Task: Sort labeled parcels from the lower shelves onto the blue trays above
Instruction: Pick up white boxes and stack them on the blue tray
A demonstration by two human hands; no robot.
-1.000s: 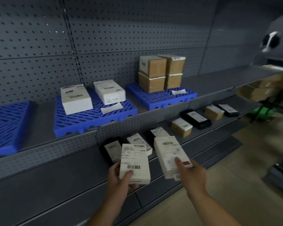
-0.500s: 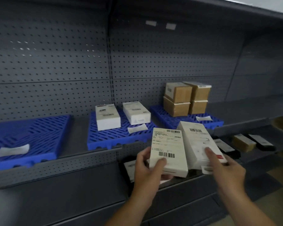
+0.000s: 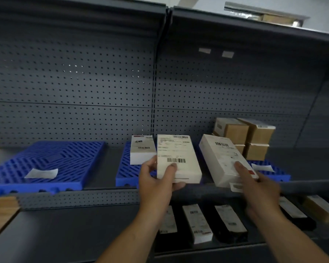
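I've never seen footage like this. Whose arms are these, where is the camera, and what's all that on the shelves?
There is no machine here. These are a person's two bare arms, filmed by a wide-angle camera worn on their head, looking forward and down. The left hand grips a white labelled parcel. The right hand holds a second white parcel, tilted. Behind them, the upper shelf carries three blue trays. The left tray shows just a paper slip, the middle tray a white box, and the right tray stacked brown cartons. More labelled parcels lie on the lower shelf.
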